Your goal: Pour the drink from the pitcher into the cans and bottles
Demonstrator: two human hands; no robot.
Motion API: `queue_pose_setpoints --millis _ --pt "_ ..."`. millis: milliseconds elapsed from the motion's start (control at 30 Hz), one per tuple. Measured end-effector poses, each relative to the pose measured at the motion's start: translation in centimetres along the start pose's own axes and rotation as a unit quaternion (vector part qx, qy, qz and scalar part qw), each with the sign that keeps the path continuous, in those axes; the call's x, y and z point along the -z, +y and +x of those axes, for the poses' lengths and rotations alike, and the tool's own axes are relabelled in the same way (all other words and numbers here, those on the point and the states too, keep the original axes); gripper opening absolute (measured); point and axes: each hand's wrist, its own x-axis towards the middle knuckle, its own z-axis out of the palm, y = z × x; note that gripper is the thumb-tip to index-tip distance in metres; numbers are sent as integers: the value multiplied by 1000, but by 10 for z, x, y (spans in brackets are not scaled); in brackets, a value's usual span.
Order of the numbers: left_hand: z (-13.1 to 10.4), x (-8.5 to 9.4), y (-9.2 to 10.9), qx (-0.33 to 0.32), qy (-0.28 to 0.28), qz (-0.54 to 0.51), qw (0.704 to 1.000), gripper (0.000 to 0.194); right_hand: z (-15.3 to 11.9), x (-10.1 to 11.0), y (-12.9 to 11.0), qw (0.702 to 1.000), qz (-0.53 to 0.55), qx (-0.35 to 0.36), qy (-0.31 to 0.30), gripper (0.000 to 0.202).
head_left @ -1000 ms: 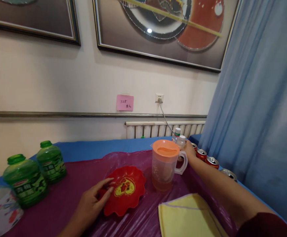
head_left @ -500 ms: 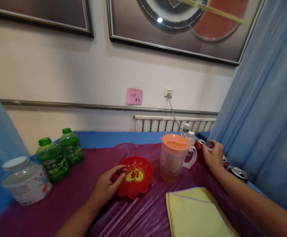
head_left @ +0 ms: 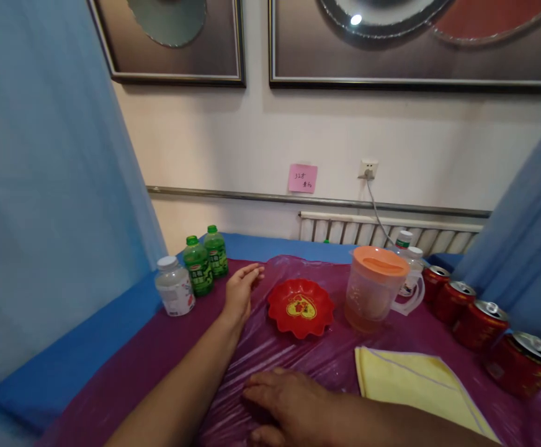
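Purple-covered counter [head_left: 159, 347]: left hand [head_left: 241, 288] (open, empty) just left of red dish [head_left: 301, 307]; right hand [head_left: 289, 403] flat, nearer.

Two green bottles [head_left: 205, 261] stand at the counter's far left edge, one clear white-capped jar [head_left: 174, 287] beside them; one red dish [head_left: 301, 307] mid-counter; one orange-lidded pitcher [head_left: 373, 289]; two small white-capped bottles [head_left: 409, 248] behind it; four red cans [head_left: 478, 323] along the right edge; one yellow cloth [head_left: 414, 385] near the front edge.
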Motion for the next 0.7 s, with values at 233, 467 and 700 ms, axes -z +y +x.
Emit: queue_pose_setpoints --millis 233,467,700 --pt "24 10 20 101 20 -62 993 7 -2 -17 7 1000 -17 -10 7 45" --pt "35 5 37 156 -15 -29 987 4 -5 -22 8 1000 -10 -23 17 48" --pt "-11 35 53 75 -4 70 995 29 -6 -29 12 999 -4 -13 35 53"
